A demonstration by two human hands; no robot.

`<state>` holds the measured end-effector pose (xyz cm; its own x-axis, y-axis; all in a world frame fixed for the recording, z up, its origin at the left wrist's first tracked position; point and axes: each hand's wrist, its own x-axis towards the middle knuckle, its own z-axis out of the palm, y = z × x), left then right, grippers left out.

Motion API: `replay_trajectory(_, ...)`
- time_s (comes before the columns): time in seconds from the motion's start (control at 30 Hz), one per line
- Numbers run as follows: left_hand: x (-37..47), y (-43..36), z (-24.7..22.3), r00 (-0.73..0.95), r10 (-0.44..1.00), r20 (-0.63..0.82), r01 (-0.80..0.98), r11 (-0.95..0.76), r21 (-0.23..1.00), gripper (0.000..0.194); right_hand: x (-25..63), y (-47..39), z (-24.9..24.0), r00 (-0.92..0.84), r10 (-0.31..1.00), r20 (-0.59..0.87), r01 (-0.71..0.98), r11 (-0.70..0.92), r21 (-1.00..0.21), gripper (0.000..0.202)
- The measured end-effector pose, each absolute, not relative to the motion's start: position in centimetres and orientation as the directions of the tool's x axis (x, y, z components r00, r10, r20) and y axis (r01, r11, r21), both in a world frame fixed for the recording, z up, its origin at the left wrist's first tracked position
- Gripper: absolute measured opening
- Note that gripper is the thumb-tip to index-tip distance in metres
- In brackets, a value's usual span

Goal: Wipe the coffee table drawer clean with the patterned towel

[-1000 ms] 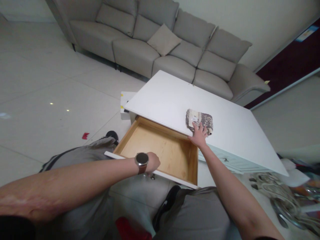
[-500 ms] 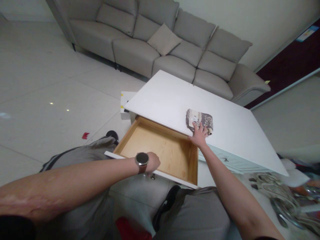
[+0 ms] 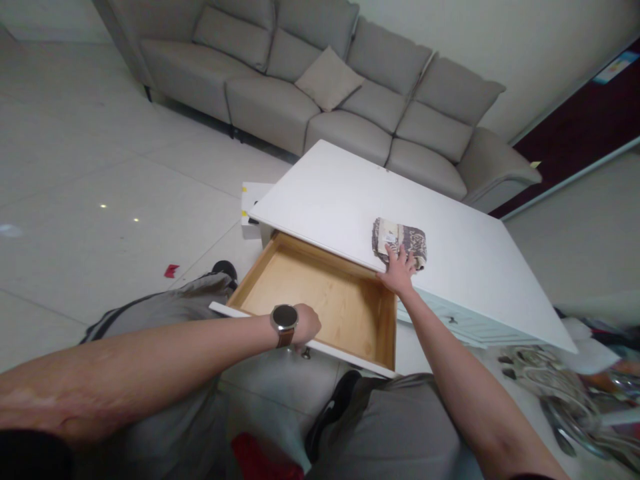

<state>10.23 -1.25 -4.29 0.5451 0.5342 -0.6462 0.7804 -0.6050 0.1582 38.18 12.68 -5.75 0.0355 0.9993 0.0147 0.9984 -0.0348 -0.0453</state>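
Note:
A wooden drawer (image 3: 320,293) with a white front stands pulled out of the white coffee table (image 3: 325,193), and its bare bottom shows. My left hand (image 3: 306,323), with a watch (image 3: 285,318) at the wrist, is closed over the top edge of the drawer front, beside a small dark knob (image 3: 306,353). Some of its fingers are hidden behind the front. On the tabletop lies a folded cloth (image 3: 414,239), patterned in brown and cream with a pale label. My right hand (image 3: 399,272) rests at the table's edge, fingers spread on the cloth's near side.
A grey sofa (image 3: 270,113) with a loose cushion (image 3: 329,79) runs behind the table. At the table's left end stands a white box (image 3: 250,230). Coiled hoses or cables (image 3: 545,377) and other clutter lie on the floor at right. A red scrap (image 3: 171,271) is on the tiles.

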Motion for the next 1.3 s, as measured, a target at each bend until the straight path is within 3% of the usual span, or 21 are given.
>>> replay_trajectory(1.3,10.4,-1.4,-3.0,0.527,0.528,-0.666,0.788,-0.597,0.151,0.039,38.3,12.7,-6.0,0.031,0.999,0.030,0.998,-0.029,-0.047,0.102)
